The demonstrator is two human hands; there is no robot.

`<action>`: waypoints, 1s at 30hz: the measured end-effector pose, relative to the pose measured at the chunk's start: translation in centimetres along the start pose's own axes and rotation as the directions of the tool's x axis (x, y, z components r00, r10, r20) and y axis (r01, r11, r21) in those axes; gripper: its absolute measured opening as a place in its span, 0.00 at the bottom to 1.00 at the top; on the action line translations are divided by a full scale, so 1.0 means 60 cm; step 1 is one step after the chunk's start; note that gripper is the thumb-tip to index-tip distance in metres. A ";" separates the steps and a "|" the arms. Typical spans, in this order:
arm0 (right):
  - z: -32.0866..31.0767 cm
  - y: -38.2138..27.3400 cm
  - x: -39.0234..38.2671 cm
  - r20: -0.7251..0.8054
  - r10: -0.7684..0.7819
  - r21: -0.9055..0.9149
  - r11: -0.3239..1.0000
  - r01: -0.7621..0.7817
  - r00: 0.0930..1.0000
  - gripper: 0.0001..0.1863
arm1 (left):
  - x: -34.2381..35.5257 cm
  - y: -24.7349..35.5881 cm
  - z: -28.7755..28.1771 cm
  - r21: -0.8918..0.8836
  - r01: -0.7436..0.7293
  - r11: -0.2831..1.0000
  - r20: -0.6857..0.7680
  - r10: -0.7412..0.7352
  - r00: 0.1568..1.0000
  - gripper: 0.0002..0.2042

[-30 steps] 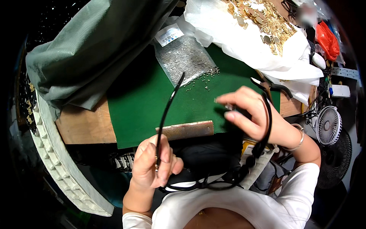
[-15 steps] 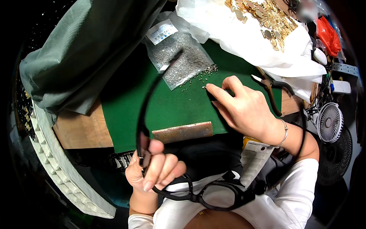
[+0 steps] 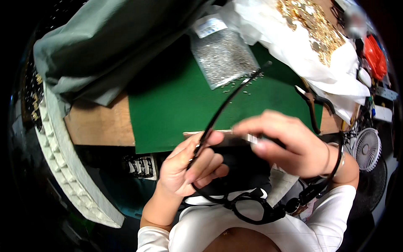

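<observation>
My left hand (image 3: 195,166) is closed around one side arm of a pair of black-framed eyeglasses (image 3: 224,101). That arm slants up over the green mat, while the lens part hangs low in front of the white top. My right hand (image 3: 285,143), blurred by motion, is just right of the left hand, thumb and fingers pinched around a small silvery piece (image 3: 251,138) whose shape is unclear. Beyond both hands lies a clear plastic bag (image 3: 226,52) full of tiny metal pieces. Several loose metal pieces (image 3: 237,84) lie scattered at its near edge.
A green mat (image 3: 168,109) covers the wooden table (image 3: 100,122). Pliers (image 3: 311,103) lie at its right. Gold-coloured parts (image 3: 312,25) sit on white sheeting (image 3: 285,54) at the far right. Grey-green cloth (image 3: 96,46) drapes over the left. A small white fan (image 3: 367,149) stands at right.
My right hand has left the loose metal pieces and come nearer, beside my left hand. The left hand and the eyeglasses have shifted right, the side arm now tilting further right. The view has shifted too.
</observation>
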State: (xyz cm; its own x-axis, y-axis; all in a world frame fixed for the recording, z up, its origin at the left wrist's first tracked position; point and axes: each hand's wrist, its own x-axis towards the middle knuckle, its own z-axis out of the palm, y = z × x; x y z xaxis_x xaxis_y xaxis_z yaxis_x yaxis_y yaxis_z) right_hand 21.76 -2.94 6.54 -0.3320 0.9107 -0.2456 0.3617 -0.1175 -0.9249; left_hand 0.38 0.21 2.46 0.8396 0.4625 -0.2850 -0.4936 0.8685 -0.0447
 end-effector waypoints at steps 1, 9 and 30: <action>0.003 -0.020 0.000 0.139 0.076 0.370 0.921 -0.123 0.987 0.13 | 0.002 -0.002 -0.003 0.008 0.017 1.000 -0.011 -0.017 1.000 0.20; 0.019 -0.043 0.021 0.404 0.200 0.659 0.614 -0.435 0.893 0.12 | -0.003 -0.010 -0.015 0.098 0.033 0.995 -0.063 -0.027 0.998 0.21; 0.008 -0.005 0.030 0.109 0.403 0.320 0.851 -0.416 0.909 0.12 | -0.007 -0.004 -0.031 0.761 -0.222 -0.610 0.550 0.425 0.719 0.25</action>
State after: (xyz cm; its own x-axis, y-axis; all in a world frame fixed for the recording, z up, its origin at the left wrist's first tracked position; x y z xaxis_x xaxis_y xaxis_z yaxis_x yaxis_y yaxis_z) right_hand 20.64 -1.45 6.26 -0.2511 0.7367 -0.6279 0.1668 -0.6060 -0.7778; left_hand -0.27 -0.53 0.83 0.5182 0.7999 0.3028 0.2875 -0.4963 0.8191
